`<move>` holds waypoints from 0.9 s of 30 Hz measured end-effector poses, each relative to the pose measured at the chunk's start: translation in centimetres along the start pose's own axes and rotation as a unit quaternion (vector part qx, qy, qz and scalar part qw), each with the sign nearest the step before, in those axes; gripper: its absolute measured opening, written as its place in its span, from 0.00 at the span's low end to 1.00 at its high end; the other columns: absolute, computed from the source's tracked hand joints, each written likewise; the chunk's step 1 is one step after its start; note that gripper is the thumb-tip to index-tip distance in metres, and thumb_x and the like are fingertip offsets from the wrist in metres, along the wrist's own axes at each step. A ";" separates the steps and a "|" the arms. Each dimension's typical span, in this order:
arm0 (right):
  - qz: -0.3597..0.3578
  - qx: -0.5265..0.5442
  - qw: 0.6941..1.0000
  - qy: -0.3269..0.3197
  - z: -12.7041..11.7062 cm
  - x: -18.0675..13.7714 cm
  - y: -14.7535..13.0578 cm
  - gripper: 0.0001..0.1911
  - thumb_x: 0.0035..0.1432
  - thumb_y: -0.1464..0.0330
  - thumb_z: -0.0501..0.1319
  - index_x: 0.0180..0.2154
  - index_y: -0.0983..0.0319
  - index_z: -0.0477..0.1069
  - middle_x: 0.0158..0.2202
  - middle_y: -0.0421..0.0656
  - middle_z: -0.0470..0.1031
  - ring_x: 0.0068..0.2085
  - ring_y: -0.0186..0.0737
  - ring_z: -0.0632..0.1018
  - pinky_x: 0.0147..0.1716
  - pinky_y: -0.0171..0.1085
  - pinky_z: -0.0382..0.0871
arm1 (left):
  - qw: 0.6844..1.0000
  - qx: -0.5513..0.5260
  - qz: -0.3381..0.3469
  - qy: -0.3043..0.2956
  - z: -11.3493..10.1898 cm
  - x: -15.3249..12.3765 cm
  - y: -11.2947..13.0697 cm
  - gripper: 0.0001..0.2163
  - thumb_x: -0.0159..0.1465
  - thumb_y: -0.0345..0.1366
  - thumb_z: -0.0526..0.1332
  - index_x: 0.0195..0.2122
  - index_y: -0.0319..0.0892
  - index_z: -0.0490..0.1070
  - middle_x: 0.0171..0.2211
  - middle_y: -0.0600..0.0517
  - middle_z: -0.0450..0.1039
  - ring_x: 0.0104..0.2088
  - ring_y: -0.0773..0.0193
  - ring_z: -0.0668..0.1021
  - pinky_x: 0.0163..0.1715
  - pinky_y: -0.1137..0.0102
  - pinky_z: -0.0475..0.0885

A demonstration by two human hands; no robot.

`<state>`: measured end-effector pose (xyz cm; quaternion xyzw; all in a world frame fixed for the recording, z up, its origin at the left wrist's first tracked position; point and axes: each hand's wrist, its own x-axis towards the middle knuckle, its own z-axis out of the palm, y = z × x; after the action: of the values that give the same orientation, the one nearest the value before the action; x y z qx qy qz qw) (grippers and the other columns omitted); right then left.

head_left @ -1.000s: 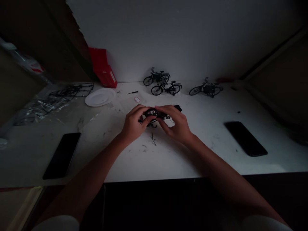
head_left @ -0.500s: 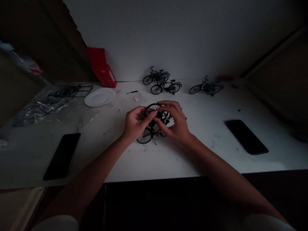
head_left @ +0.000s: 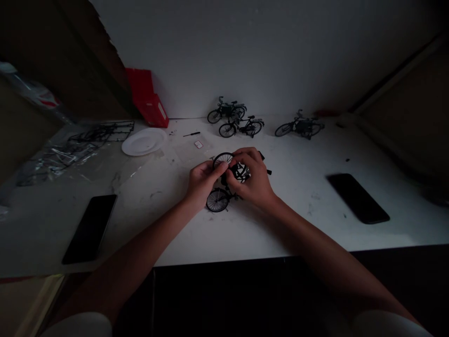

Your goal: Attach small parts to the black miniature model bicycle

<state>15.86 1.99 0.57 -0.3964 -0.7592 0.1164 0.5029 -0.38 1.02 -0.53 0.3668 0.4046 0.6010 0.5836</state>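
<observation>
Near the middle of the table, both my hands are closed on a small black model bicycle (head_left: pixel 242 173). My left hand (head_left: pixel 203 184) pinches it by a spoked wheel, thumb across the wheel's lower right edge. From the other side, the bent fingers and thumb of my right hand (head_left: pixel 257 181) grip the bike close to that wheel. Its frame is partly hidden by my fingers. Another spoked wheel (head_left: pixel 217 200) shows just below my hands; I cannot tell whether it belongs to the same bicycle.
Several model bicycles (head_left: pixel 241 127) stand along the back wall. A red box (head_left: pixel 155 111), a white plate (head_left: pixel 143 143), a small screwdriver (head_left: pixel 191 134) and bagged black parts (head_left: pixel 79 145) are behind and left. One phone (head_left: pixel 90 229) lies left, another phone (head_left: pixel 359 198) right.
My left hand and the lower wheel have shifted slightly to the right. My right hand's fingers have drawn in a little, and both hands keep their hold on the bicycle.
</observation>
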 end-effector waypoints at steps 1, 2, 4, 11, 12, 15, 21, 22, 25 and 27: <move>-0.001 -0.007 1.000 0.001 0.0 0.0 0.0 0.06 0.61 0.67 0.69 0.40 0.55 0.74 0.51 0.47 0.76 0.55 0.52 0.78 0.57 0.55 0.74 | 1.000 0.001 0.000 0.002 0.0 0.0 -0.1 0.20 0.54 0.50 0.82 0.34 0.40 0.81 0.34 0.52 0.81 0.35 0.67 0.78 0.38 0.72 0.72; -0.006 -0.015 1.000 0.004 0.0 0.0 0.0 0.05 0.62 0.66 0.69 0.39 0.55 0.74 0.51 0.47 0.77 0.54 0.52 0.79 0.57 0.55 0.74 | 1.000 0.001 -0.001 0.004 -0.1 0.0 -0.2 0.20 0.54 0.50 0.81 0.34 0.40 0.81 0.34 0.52 0.81 0.34 0.68 0.78 0.36 0.72 0.71; -0.026 -0.035 0.999 0.014 -0.1 0.1 0.0 0.04 0.63 0.66 0.70 0.38 0.55 0.76 0.52 0.48 0.79 0.55 0.53 0.79 0.56 0.55 0.75 | 1.000 0.002 -0.006 0.006 -0.2 0.0 -0.3 0.20 0.54 0.51 0.81 0.34 0.40 0.80 0.34 0.52 0.81 0.34 0.68 0.78 0.34 0.72 0.70; -0.106 -0.062 0.992 0.044 0.0 0.2 0.1 0.05 0.63 0.71 0.70 0.38 0.55 0.77 0.54 0.48 0.82 0.60 0.57 0.78 0.59 0.60 0.74 | 1.000 0.018 0.007 0.005 -0.4 0.1 -0.4 0.21 0.54 0.52 0.81 0.33 0.41 0.79 0.31 0.53 0.78 0.29 0.70 0.73 0.28 0.74 0.66; -0.103 -0.061 0.992 0.041 0.0 0.2 0.1 0.05 0.63 0.71 0.70 0.38 0.55 0.77 0.54 0.48 0.82 0.59 0.57 0.79 0.58 0.59 0.75 | 1.000 0.022 0.018 0.000 -0.4 0.1 -0.4 0.21 0.55 0.52 0.81 0.33 0.41 0.79 0.31 0.53 0.78 0.29 0.70 0.73 0.28 0.74 0.65; -0.078 -0.051 0.995 0.031 0.1 0.0 0.3 0.02 0.66 0.69 0.68 0.40 0.55 0.77 0.51 0.49 0.83 0.55 0.53 0.82 0.54 0.56 0.79 | 0.997 0.038 0.057 -0.021 -0.5 0.2 -0.5 0.19 0.58 0.52 0.79 0.35 0.40 0.81 0.33 0.52 0.80 0.32 0.68 0.76 0.33 0.73 0.70; -0.043 -0.015 0.999 0.028 -0.3 0.0 0.1 0.02 0.67 0.67 0.68 0.39 0.55 0.78 0.49 0.48 0.84 0.53 0.51 0.83 0.53 0.53 0.80 | 0.988 0.075 0.112 -0.077 -1.2 0.8 -0.7 0.17 0.63 0.49 0.77 0.41 0.39 0.83 0.39 0.47 0.84 0.40 0.62 0.82 0.45 0.70 0.76; -0.036 -0.009 0.999 0.029 -0.4 0.0 0.0 0.02 0.67 0.67 0.68 0.38 0.56 0.78 0.49 0.48 0.84 0.53 0.51 0.84 0.54 0.53 0.80 | 0.985 0.084 0.123 -0.085 -1.2 0.9 -0.5 0.17 0.63 0.48 0.77 0.41 0.39 0.83 0.39 0.47 0.84 0.41 0.61 0.82 0.45 0.70 0.77; -0.012 0.006 0.999 0.029 -0.6 0.1 -0.2 0.03 0.67 0.66 0.69 0.38 0.56 0.79 0.49 0.48 0.84 0.53 0.50 0.84 0.55 0.52 0.80 | 0.978 0.108 0.138 -0.110 -1.3 0.9 0.0 0.16 0.66 0.48 0.74 0.43 0.39 0.83 0.41 0.45 0.85 0.42 0.60 0.83 0.45 0.69 0.77; -0.001 0.011 0.999 0.033 -0.6 0.0 -0.3 0.03 0.67 0.66 0.69 0.38 0.56 0.79 0.49 0.49 0.85 0.54 0.50 0.85 0.55 0.52 0.80 | 0.974 0.131 0.142 -0.122 -1.4 0.7 0.4 0.16 0.68 0.47 0.72 0.46 0.39 0.83 0.43 0.44 0.85 0.44 0.59 0.83 0.46 0.69 0.77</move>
<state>16.23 1.65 1.08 -0.3936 -0.7415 0.1110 0.5319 -1.90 1.68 -0.77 0.5641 0.3491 0.5707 0.4840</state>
